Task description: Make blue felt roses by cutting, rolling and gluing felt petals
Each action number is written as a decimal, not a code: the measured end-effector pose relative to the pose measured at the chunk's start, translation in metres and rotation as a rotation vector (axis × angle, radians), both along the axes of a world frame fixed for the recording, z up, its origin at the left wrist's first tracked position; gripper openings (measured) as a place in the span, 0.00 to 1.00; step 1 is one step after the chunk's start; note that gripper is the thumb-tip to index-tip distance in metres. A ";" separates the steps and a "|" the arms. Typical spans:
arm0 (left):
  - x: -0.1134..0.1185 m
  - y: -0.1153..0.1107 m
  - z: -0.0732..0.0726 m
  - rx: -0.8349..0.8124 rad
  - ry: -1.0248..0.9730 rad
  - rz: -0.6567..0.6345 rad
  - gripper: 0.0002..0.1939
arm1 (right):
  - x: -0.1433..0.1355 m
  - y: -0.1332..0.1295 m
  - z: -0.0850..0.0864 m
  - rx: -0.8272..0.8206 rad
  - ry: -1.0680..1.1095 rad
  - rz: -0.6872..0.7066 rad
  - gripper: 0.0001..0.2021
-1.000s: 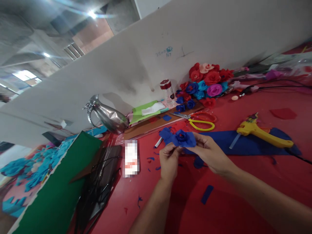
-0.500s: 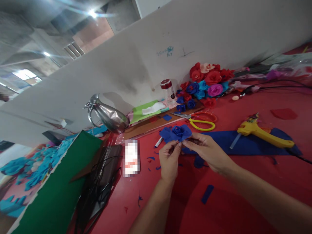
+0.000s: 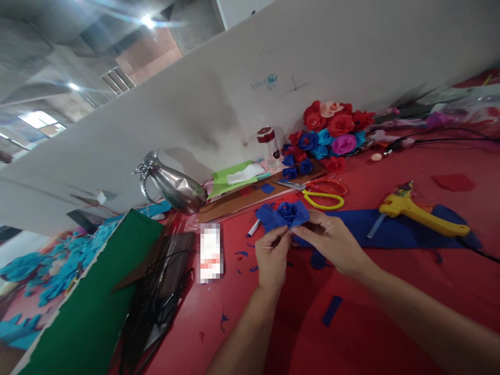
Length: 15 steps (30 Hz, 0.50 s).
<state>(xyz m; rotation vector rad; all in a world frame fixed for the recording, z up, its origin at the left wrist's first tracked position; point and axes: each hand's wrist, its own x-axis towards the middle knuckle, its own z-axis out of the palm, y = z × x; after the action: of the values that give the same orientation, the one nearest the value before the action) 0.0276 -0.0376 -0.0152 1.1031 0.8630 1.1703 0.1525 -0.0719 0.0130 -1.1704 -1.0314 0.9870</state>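
A blue artificial rose [image 3: 286,212] with layered petals is held up above the red table. My left hand [image 3: 272,252] pinches it from below on the left, and my right hand [image 3: 332,240] pinches its lower right edge. The fingertips of both hands almost meet under the bloom, and they hide its base. Behind and under my right hand lies a strip of blue material [image 3: 359,229]. A yellow glue gun [image 3: 424,213] rests on that strip, with a clear glue stick poking out. Scissors [image 3: 322,199] with yellow and red handles lie just beyond the rose.
A pile of finished flowers [image 3: 339,125] stands by the wall, beside a red-lidded jar [image 3: 267,143]. A steel jug [image 3: 172,182] is at the back left. A green board [image 3: 94,302] borders the left side. Blue scraps [image 3: 332,311] and a marker [image 3: 253,228] lie near my hands.
Both hands keep their pinch on the rose. The bloom has tilted very slightly, and its right petals show a little more spread. Nothing else has visibly moved.
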 end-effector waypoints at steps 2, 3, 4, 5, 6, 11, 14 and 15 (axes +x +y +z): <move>0.000 -0.001 0.001 0.014 0.014 0.004 0.09 | 0.000 0.000 0.000 0.017 -0.019 -0.002 0.08; 0.000 -0.002 0.001 0.027 0.030 0.000 0.09 | 0.000 0.000 -0.001 0.024 -0.019 -0.007 0.08; 0.000 -0.003 0.000 0.045 0.052 -0.006 0.09 | -0.001 0.000 -0.002 0.028 -0.011 -0.011 0.08; -0.001 -0.003 0.000 0.068 0.081 -0.012 0.09 | -0.002 0.001 -0.003 0.028 0.008 -0.008 0.08; -0.001 -0.003 0.000 0.095 0.114 -0.011 0.09 | -0.002 0.002 -0.005 0.023 0.039 -0.001 0.08; -0.004 -0.001 -0.003 0.219 0.212 0.045 0.10 | -0.005 0.004 -0.011 -0.051 0.207 0.025 0.15; -0.004 0.000 -0.005 0.257 0.196 0.060 0.12 | -0.006 0.004 -0.009 -0.079 0.240 -0.001 0.17; -0.004 0.000 -0.005 0.262 0.186 0.066 0.13 | -0.006 0.004 -0.008 -0.086 0.244 -0.001 0.17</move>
<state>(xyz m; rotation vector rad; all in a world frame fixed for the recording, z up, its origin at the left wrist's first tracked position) 0.0233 -0.0375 -0.0200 1.4241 0.9116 1.2750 0.1464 -0.0676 0.0051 -1.0890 -0.8005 1.1514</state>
